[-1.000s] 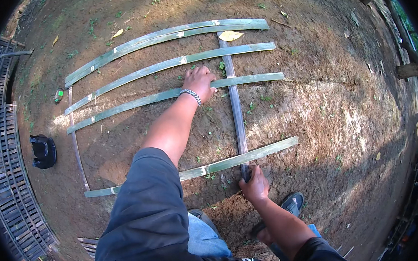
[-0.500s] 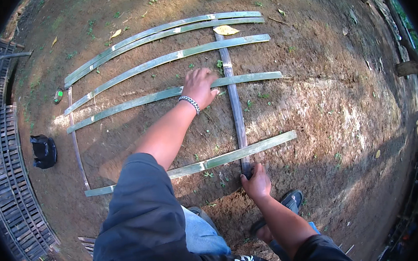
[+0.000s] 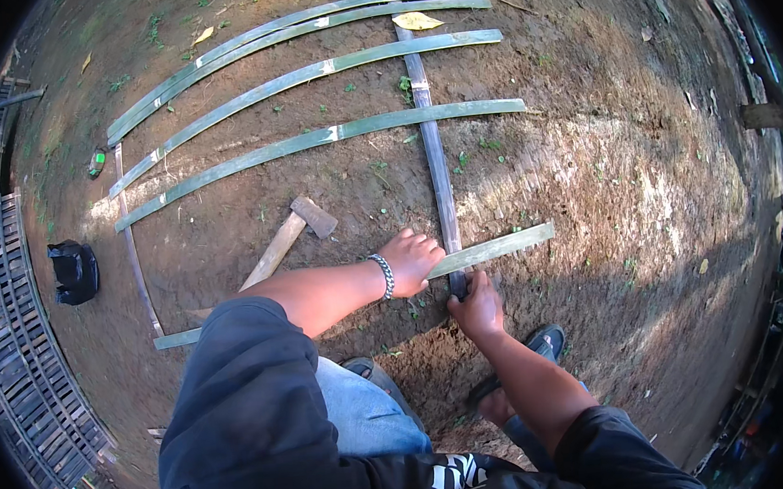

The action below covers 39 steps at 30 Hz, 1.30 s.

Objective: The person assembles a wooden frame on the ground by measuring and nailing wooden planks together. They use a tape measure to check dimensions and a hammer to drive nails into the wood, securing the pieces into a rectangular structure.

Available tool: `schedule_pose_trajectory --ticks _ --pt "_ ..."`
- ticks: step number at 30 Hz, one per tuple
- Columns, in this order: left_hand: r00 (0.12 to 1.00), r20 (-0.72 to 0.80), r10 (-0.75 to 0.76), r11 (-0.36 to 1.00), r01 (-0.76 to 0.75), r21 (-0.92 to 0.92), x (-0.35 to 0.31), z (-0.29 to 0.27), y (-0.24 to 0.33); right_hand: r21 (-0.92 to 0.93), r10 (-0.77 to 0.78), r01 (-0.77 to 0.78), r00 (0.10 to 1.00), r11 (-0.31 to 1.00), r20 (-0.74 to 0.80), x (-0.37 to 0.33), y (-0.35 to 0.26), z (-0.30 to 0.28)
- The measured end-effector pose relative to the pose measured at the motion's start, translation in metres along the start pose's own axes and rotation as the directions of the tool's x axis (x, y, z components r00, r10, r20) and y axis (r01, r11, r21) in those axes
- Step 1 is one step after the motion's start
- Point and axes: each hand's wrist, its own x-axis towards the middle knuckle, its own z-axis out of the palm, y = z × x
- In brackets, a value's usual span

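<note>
My left hand (image 3: 414, 261) grips the nearest green bamboo strip (image 3: 502, 247) just left of where it crosses a dark bamboo slat (image 3: 436, 163). My right hand (image 3: 479, 306) is closed round the near end of that slat, its fingertips partly hidden. Farther off, another green strip (image 3: 310, 143) lies across the slat, with a third strip (image 3: 327, 67) beyond it. Two more strips (image 3: 292, 30) rest close together at the far end. On the left, a thin brown slat (image 3: 138, 274) meets the strips' ends. My left forearm covers part of the nearest strip.
A hammer (image 3: 281, 239) with a wooden handle lies on the soil beside my left forearm. At the left are a black plastic bag (image 3: 75, 272), a small green-marked object (image 3: 96, 164) and a slatted bamboo platform (image 3: 26, 338). A yellow leaf (image 3: 417, 22) sits near the slat's far end.
My left hand has moved nearer, from the middle strip to the nearest one beside the dark slat. The hammer has come into sight. My right hand stays at the slat's end.
</note>
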Motion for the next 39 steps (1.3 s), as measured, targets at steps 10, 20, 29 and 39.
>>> schedule_pose_trajectory --ticks 10,20,29,39 --pt "0.968 0.223 -0.112 0.988 0.133 -0.081 -0.007 -0.06 -0.009 -0.454 0.143 0.084 0.885 0.887 0.443 -0.017 -0.023 -0.096" --pt "0.884 -0.021 -0.467 0.705 0.358 -0.612 -0.124 -0.171 -0.013 -0.603 -0.018 0.171 0.968 0.779 0.252 -0.026 -0.074 -0.398" --pt "0.899 0.168 -0.404 0.84 0.437 -0.321 -0.057 -0.214 0.003 -0.585 -0.47 0.453 0.872 0.672 0.136 0.169 -0.193 -0.435" --pt "0.672 0.406 -0.62 0.416 0.72 -0.556 0.07 -0.135 0.043 -0.616 -0.428 0.78 0.596 0.107 0.68 0.381 -0.253 -0.301"
